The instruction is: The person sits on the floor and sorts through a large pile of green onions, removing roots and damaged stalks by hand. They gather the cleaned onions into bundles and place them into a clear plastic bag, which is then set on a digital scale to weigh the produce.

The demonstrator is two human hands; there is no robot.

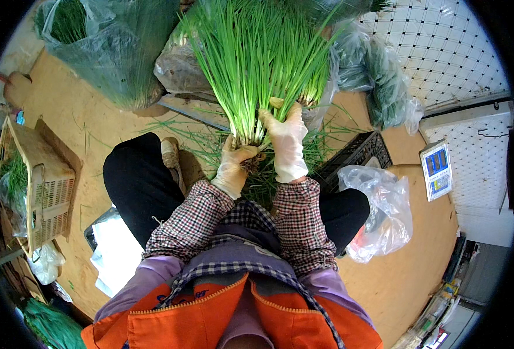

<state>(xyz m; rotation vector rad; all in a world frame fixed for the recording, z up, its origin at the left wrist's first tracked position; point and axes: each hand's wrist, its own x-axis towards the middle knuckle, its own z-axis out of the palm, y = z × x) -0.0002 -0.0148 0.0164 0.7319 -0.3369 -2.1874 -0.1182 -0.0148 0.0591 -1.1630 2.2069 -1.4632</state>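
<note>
My left hand (234, 168), in a pale thin glove, is closed around the root end of a bunch of green chives or young scallions (244, 83), with brown soil-crusted roots showing by the fingers. Just to the right, my right hand (286, 135), gloved the same way, pinches stalks low on the right side of the greens, thumb and fingers near each other. The long leaves point away from me and overlap a larger pile behind, so where the held bunch ends is unclear. Loose green leaves (261, 187) lie beneath my hands.
Plastic bags of greens (108, 61) stand at the upper left, more bags (388, 87) at the upper right. A black crate (357, 157), a clear plastic bag (379, 213) and a digital scale (436, 170) are on the right. At the left stands a beige plastic basket (50, 187).
</note>
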